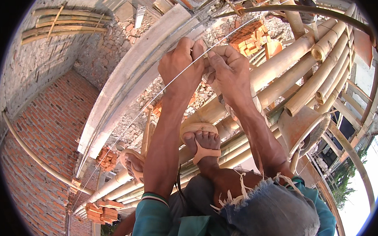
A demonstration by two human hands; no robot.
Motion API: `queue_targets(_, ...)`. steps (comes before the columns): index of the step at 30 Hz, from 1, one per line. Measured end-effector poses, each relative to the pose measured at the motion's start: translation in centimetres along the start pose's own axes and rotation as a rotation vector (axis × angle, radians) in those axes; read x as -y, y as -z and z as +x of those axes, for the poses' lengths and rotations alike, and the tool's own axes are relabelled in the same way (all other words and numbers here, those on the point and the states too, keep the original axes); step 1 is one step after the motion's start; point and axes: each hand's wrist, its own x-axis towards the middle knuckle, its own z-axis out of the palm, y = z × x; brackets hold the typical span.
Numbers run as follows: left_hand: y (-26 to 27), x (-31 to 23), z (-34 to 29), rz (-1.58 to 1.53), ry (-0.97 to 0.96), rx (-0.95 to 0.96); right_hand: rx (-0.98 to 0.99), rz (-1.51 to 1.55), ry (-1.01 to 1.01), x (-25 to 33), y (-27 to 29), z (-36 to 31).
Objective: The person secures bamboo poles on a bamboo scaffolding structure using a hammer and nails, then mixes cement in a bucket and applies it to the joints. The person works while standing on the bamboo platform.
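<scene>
- The left hand [176, 63] has its fingers bent in and closed, and the tips are hidden, so I cannot tell what they pinch
- The right hand [233, 71] is just beside it, thumb and first finger pressed together close to the string, but it is too small to tell if they pinch it
- The thin white string [223, 39] goes past the front of the left hand, up to the top right and down to the lower left
- It looks pulled tight and straight, so I think the stretching part is done
- I see no knot by the fingers, and with both hands busy there, I think the finger work is not done yet
- Past the hands, a long pale beam [131, 57] lies on the left side
- Both feet, in tan sandals [207, 153], are on long bamboo poles [275, 72], and more poles are heaped on the right
- Lower down are broken stones [89, 63] and a pile of orange bricks [248, 37]
- A red brick wall [50, 128] is on the left, and bright sky [374, 169] and green leaves [344, 189] show at the lower right
</scene>
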Motion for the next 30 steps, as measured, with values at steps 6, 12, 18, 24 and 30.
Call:
queue_targets(6, -1.0, 3.7, 5.4, -0.181, 0.162, -0.064, -0.118, 0.486, -0.184, -0.8, 5.2, 3.2)
queue_targets(12, -3.3, 5.9, 8.0, 0.251, -0.144, 0.016, -0.206, 0.444, -0.059, -1.2, 4.0, 7.4)
queue_targets(18, -3.6, 4.5, 8.3, 0.358, -0.063, 0.109, -0.405, 0.442, 0.024, -1.7, 2.6, 9.2)
queue_targets(24, -3.1, 3.7, 8.2, 0.284, 0.008, 0.181, -0.362, 0.424, 0.069, -2.2, 1.9, 10.0)
queue_targets(30, -2.8, 3.3, 7.9, 0.122, 0.013, 0.143, -0.227, 0.476, 0.064, -2.4, 0.8, 11.3)
